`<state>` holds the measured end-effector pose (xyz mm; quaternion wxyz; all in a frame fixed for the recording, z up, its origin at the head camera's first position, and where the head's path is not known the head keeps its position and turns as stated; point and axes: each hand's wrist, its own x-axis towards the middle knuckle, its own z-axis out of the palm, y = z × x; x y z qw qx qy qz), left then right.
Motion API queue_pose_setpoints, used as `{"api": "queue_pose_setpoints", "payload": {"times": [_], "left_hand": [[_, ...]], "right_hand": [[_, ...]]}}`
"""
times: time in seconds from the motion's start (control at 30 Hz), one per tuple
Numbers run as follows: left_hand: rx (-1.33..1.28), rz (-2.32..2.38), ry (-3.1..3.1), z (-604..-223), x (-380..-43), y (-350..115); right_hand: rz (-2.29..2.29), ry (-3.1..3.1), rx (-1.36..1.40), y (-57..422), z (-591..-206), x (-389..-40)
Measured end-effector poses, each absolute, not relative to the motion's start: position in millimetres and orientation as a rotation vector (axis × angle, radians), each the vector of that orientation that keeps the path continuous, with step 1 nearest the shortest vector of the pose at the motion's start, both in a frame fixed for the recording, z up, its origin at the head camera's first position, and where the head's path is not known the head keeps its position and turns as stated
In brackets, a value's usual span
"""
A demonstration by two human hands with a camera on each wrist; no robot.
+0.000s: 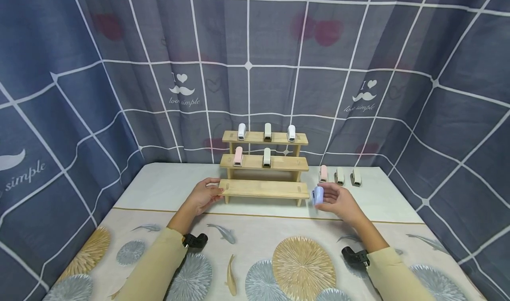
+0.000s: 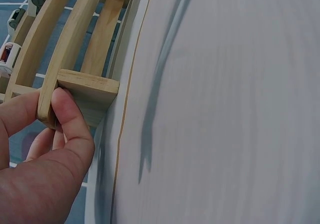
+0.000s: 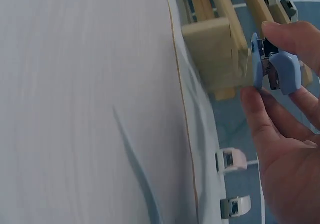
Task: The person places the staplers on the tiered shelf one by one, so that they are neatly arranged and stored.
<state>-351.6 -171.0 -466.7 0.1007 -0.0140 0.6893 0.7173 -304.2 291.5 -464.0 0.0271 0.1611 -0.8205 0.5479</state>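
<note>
A small blue stapler [image 1: 317,195] is held between the thumb and fingers of my right hand [image 1: 338,200], beside the right end of the lowest step. In the right wrist view the same blue stapler [image 3: 275,67] sits close to the wooden end. My left hand [image 1: 203,196] pinches the left end of the bottom step of a wooden three-step display stand [image 1: 263,189]; the left wrist view shows the thumb [image 2: 70,112] on its edge. The middle step carries a pink stapler [image 1: 237,156] and a pale green stapler [image 1: 266,157]. Nothing stands on the bottom step.
On the top step are two white staplers [image 1: 241,132] and a pale green stapler [image 1: 268,132]. Right of the stand, a pink stapler [image 1: 323,173] and two pale staplers [image 1: 356,177] stand on the table. A grid-patterned curtain [image 1: 223,88] hangs behind.
</note>
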Motion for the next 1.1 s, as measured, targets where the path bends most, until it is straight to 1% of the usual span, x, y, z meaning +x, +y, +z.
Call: {"api": "queue_pose_setpoints", "payload": {"times": [0.57,1.1], "left_hand": [[-0.044,2.125,2.019,-466,-351,-172],[-0.05,2.122,2.025,-466,-350,-171]], "right_hand": [[1.82,-2.454,0.505,262,-445,-309],[1.751,-2.477,0.49,238,-411,-339]]}}
